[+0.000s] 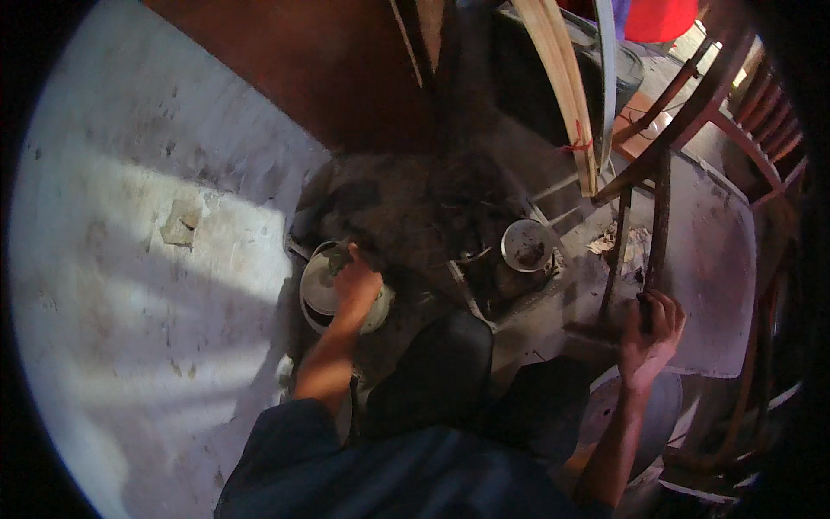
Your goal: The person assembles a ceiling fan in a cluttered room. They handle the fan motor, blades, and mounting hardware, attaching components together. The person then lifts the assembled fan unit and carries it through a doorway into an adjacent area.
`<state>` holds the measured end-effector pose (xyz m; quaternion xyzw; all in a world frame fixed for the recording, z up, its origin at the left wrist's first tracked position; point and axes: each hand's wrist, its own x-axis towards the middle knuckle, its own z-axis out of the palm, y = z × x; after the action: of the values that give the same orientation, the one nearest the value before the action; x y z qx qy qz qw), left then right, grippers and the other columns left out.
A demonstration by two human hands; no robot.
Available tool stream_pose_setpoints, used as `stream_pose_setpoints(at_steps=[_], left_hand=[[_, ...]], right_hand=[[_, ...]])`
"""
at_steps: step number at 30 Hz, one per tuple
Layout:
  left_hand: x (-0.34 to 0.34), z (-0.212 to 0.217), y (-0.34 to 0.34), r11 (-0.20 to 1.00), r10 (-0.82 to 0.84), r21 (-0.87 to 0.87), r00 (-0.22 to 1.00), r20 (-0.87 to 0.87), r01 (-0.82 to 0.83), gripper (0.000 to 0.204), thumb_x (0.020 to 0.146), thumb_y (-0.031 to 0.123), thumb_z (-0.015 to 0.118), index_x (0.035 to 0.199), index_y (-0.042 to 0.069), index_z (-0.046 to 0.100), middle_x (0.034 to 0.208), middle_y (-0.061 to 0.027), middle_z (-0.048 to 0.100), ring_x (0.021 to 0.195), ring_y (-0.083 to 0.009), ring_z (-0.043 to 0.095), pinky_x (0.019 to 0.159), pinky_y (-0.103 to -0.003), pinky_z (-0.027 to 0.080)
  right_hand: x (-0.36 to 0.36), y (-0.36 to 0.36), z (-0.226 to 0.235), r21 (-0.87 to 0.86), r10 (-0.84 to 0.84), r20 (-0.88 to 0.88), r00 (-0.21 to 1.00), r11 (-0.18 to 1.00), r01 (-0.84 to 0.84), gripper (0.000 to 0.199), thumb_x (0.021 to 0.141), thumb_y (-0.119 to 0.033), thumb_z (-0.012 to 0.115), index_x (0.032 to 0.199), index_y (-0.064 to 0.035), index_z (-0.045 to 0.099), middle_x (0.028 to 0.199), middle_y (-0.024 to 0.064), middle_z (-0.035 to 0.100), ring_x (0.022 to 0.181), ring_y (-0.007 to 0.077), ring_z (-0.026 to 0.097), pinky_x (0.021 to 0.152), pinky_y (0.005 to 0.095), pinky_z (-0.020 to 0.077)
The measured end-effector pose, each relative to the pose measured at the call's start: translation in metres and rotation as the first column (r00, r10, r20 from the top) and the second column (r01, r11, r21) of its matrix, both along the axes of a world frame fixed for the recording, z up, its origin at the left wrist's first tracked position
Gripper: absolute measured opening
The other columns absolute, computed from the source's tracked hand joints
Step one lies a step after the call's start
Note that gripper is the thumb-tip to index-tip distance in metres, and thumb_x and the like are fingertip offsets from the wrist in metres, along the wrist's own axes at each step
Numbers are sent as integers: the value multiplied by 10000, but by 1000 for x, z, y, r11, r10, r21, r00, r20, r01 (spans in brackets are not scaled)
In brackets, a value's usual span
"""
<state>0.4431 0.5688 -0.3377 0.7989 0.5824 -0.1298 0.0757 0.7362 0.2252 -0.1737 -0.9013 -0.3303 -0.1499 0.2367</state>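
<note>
At lower right, the right hand (654, 339) has curled fingers; whether they grip the dark object (645, 310) beside them cannot be told. Left of centre, the left hand (357, 284) is over the pot (378, 315), grip unclear; farther, right of centre, sits a round bowl (524, 246).

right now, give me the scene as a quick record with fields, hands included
left hand: at pale round pot; grip unclear
right hand: fingers curled, dark bit at fingertips, too small to identify
metal bowl: between the hands, farther off
wood strips: red tie near end
chair: upper right
</note>
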Motion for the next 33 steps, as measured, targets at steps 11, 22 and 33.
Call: stream_pose_setpoints(at_steps=[11,22,33], left_hand=[[-43,15,13,963,128,180,932,340,-198,843,759,292,652,1470,38,279,945,-262,670,903,-433,651,809,-509,489],[-63,111,6,861,326,-200,205,923,-468,720,754,103,673,1404,-35,394,874,-91,634,727,-159,568,654,-295,456],[6,258,-31,994,-107,97,211,972,58,623,806,11,634,1391,0,423,878,-37,653,791,-79,576,738,-221,455]], right_hand=[[-1,-3,0,31,-21,-29,999,999,22,188,756,-86,694,938,-47,669,1065,80,649,1062,314,554,936,418,437],[0,-6,-1,41,-28,-7,1000,999,29,213,753,-114,710,959,-72,674,1063,45,653,1084,303,551,939,426,426],[2,-11,-5,61,-41,20,999,997,40,214,743,-119,693,952,-75,671,1043,57,654,1077,308,558,921,426,435]])
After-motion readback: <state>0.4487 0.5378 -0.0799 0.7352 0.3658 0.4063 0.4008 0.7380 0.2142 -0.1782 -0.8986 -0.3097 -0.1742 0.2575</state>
